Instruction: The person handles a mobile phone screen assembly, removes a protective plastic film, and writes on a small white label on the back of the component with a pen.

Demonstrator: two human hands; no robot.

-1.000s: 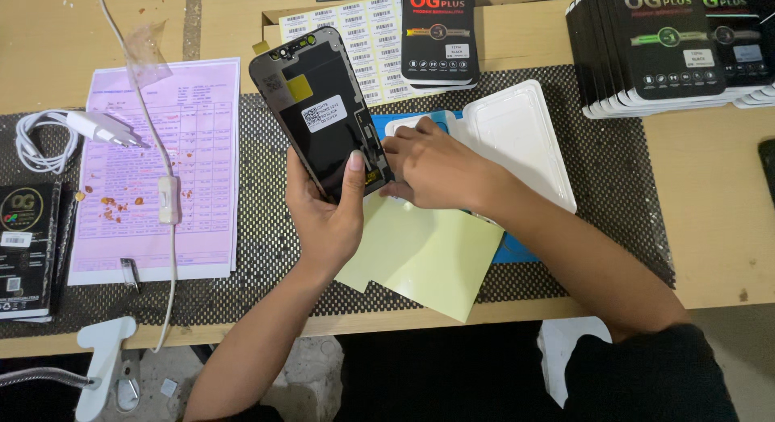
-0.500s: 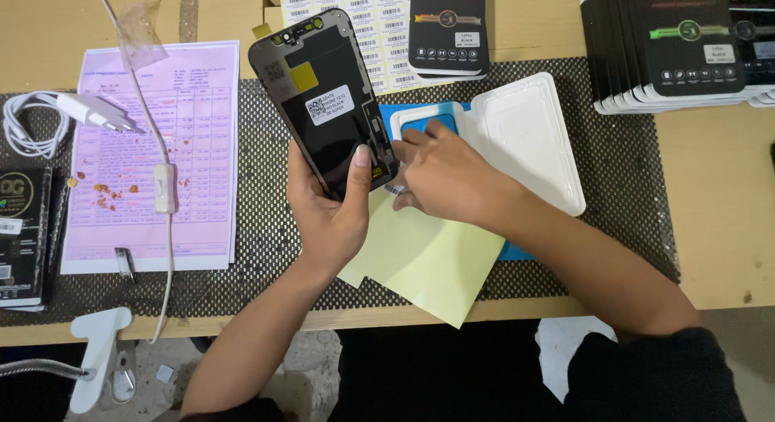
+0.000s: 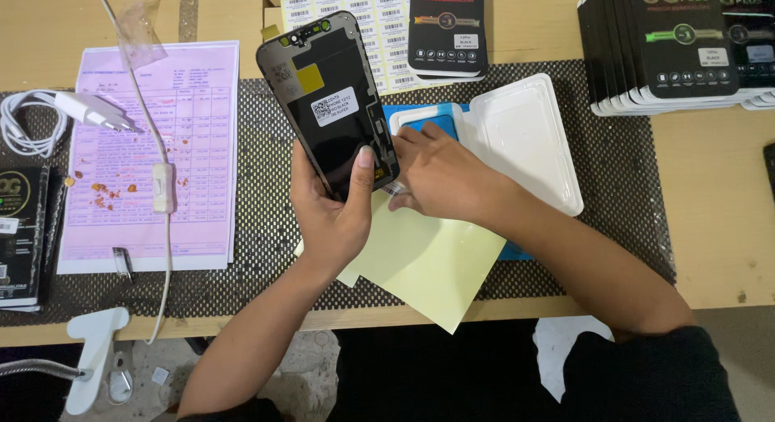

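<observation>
Left hand grasps the phone screen panel by its lower end, thumb laid across the dark face, fingers behind; I see the panel raised above the bench and tilted, its top leaning toward the far left; a white label and a small yellow patch sit on its face. Right hand rests palm-down just beside the panel's lower edge, fingers bent onto the near end of the blue tray; whether it pinches anything I cannot tell. Under both hands lie pale yellow sheets, overhanging the near bench edge; they rest on a black mesh mat. Right of the blue tray, touching it, a clear plastic tray lies flat. Beyond the panel: a sheet of barcode stickers and one black retail box; at far right, a stack of black boxes. Left of the mat, a pink printed form crossed by a white cable with inline switch; further left, a white charger with coiled lead; at the left edge, well apart, another black box.
</observation>
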